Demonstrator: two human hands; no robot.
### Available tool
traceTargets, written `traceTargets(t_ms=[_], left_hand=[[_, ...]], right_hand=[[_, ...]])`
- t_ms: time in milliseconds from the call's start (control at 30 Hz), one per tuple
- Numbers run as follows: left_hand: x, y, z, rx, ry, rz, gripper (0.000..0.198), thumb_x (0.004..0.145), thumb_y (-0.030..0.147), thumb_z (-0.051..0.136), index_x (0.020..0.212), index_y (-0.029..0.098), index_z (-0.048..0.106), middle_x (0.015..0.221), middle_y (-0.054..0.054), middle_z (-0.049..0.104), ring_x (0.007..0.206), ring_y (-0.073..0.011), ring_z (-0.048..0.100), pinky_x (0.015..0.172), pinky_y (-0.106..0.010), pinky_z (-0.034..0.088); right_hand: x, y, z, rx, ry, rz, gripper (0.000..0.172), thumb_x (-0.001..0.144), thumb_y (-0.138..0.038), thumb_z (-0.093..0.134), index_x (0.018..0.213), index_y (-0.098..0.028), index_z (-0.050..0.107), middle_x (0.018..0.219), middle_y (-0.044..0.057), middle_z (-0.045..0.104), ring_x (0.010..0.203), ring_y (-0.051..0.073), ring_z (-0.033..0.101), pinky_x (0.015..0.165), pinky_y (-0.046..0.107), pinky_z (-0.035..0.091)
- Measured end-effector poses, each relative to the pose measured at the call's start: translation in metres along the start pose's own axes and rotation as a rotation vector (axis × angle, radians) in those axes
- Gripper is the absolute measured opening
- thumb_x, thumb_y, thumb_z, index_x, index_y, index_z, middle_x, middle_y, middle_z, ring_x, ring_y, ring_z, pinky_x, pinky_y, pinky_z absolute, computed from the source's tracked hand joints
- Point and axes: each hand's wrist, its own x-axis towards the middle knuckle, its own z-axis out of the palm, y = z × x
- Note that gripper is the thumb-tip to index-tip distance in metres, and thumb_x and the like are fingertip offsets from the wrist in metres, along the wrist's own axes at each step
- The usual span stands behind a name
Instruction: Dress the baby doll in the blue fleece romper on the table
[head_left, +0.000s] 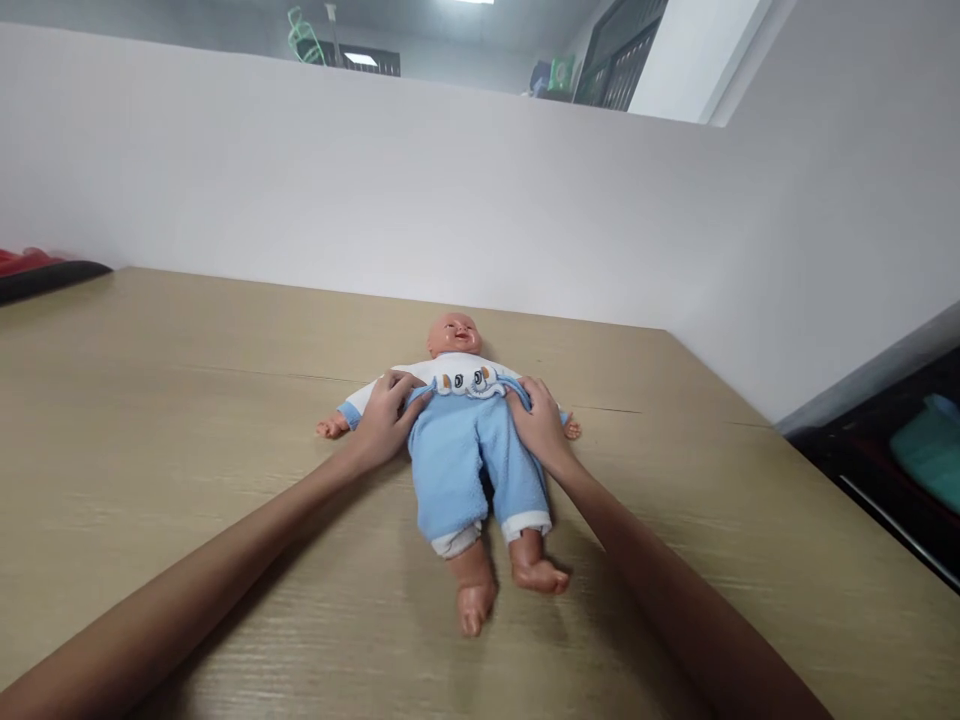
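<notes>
A baby doll [455, 336] lies on its back on the wooden table, head toward the wall and bare feet toward me. It wears a white top with blue cuffs and light blue overalls [448, 465] with white leg cuffs. An animal face is on the overalls' bib at the chest. My left hand [388, 415] is closed on the blue edge of the overalls at one side of the bib. On the other side, my right hand [538, 420] pinches the matching blue edge. Parts of the doll's arms are hidden behind my hands.
The wooden table [225, 420] reaches back to a white half wall [337, 180] with an opening above it. Something red on a dark edge [52, 275] sits at the far left. Beyond the table's right edge is a dark container [847, 460] with teal fabric [930, 450].
</notes>
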Motion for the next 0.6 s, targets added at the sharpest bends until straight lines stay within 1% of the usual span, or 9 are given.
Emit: traceTargets(t_ms=[33, 100, 167, 233, 300, 400, 467, 533, 600], left_hand=[[-0.001, -0.001, 0.002, -0.073, -0.006, -0.043, 0.036, 0.103, 0.055, 0.051, 0.107, 0.022, 0.064, 0.107, -0.005, 0.066, 0.103, -0.0251, 0.058, 0.097, -0.037, 0.044], [0.001, -0.009, 0.010, -0.234, -0.022, -0.177, 0.038, 0.103, 0.057, 0.050, 0.112, 0.022, 0.061, 0.102, -0.002, 0.066, 0.096, -0.0224, 0.058, 0.091, -0.034, 0.046], [0.006, -0.018, 0.018, -0.352, -0.021, -0.282, 0.040, 0.101, 0.059, 0.050, 0.112, 0.021, 0.060, 0.103, -0.002, 0.066, 0.095, -0.0216, 0.057, 0.089, -0.033, 0.046], [0.011, -0.024, 0.024, -0.407, -0.034, -0.318, 0.042, 0.099, 0.060, 0.053, 0.109, 0.020, 0.062, 0.105, -0.004, 0.067, 0.099, -0.0224, 0.057, 0.092, -0.034, 0.046], [0.013, -0.025, 0.024, -0.419, -0.059, -0.316, 0.044, 0.097, 0.061, 0.058, 0.105, 0.019, 0.064, 0.106, -0.005, 0.068, 0.102, -0.0236, 0.058, 0.096, -0.036, 0.046], [0.010, -0.021, 0.015, -0.439, -0.132, -0.292, 0.045, 0.094, 0.063, 0.062, 0.101, 0.020, 0.068, 0.107, -0.006, 0.071, 0.104, -0.0266, 0.061, 0.101, -0.039, 0.047], [0.004, -0.023, 0.005, -0.446, -0.172, -0.275, 0.040, 0.093, 0.060, 0.065, 0.103, 0.021, 0.071, 0.114, -0.008, 0.073, 0.113, -0.0303, 0.062, 0.107, -0.042, 0.046], [-0.004, -0.029, -0.008, -0.460, -0.246, -0.244, 0.033, 0.089, 0.050, 0.069, 0.107, 0.023, 0.074, 0.121, -0.008, 0.075, 0.122, -0.0326, 0.062, 0.114, -0.045, 0.044], [-0.014, -0.037, -0.021, -0.487, -0.359, -0.174, 0.031, 0.084, 0.041, 0.073, 0.110, 0.025, 0.076, 0.125, -0.009, 0.075, 0.124, -0.0331, 0.063, 0.116, -0.048, 0.044]], right_hand=[[0.001, 0.002, 0.001, 0.046, -0.038, 0.023, 0.027, 0.093, -0.051, 0.059, 0.094, -0.025, 0.067, 0.099, 0.007, 0.070, 0.100, 0.029, 0.062, 0.103, 0.043, 0.046], [0.003, 0.008, 0.003, 0.133, -0.107, 0.068, 0.028, 0.093, -0.052, 0.059, 0.095, -0.025, 0.065, 0.098, 0.005, 0.070, 0.099, 0.027, 0.062, 0.103, 0.042, 0.046], [0.007, 0.014, 0.006, 0.182, -0.141, 0.091, 0.032, 0.093, -0.055, 0.059, 0.097, -0.024, 0.066, 0.101, 0.005, 0.072, 0.101, 0.027, 0.062, 0.104, 0.041, 0.046], [0.010, 0.020, 0.009, 0.225, -0.179, 0.107, 0.037, 0.093, -0.058, 0.058, 0.099, -0.023, 0.068, 0.105, 0.005, 0.074, 0.105, 0.026, 0.064, 0.106, 0.041, 0.047], [0.012, 0.024, 0.009, 0.278, -0.234, 0.133, 0.042, 0.091, -0.060, 0.060, 0.103, -0.022, 0.070, 0.111, 0.006, 0.076, 0.109, 0.026, 0.065, 0.107, 0.041, 0.048], [0.010, 0.029, 0.001, 0.336, -0.308, 0.188, 0.042, 0.087, -0.058, 0.065, 0.106, -0.022, 0.074, 0.117, 0.008, 0.077, 0.113, 0.026, 0.067, 0.109, 0.042, 0.049], [0.004, 0.034, -0.010, 0.353, -0.333, 0.225, 0.039, 0.082, -0.054, 0.069, 0.105, -0.023, 0.076, 0.119, 0.009, 0.077, 0.116, 0.027, 0.067, 0.111, 0.044, 0.048], [-0.005, 0.041, -0.026, 0.366, -0.371, 0.247, 0.035, 0.078, -0.048, 0.070, 0.102, -0.022, 0.077, 0.115, 0.008, 0.078, 0.111, 0.028, 0.068, 0.111, 0.047, 0.048], [-0.016, 0.048, -0.044, 0.372, -0.446, 0.244, 0.034, 0.077, -0.041, 0.068, 0.102, -0.021, 0.078, 0.105, 0.006, 0.079, 0.097, 0.028, 0.069, 0.107, 0.052, 0.052]])
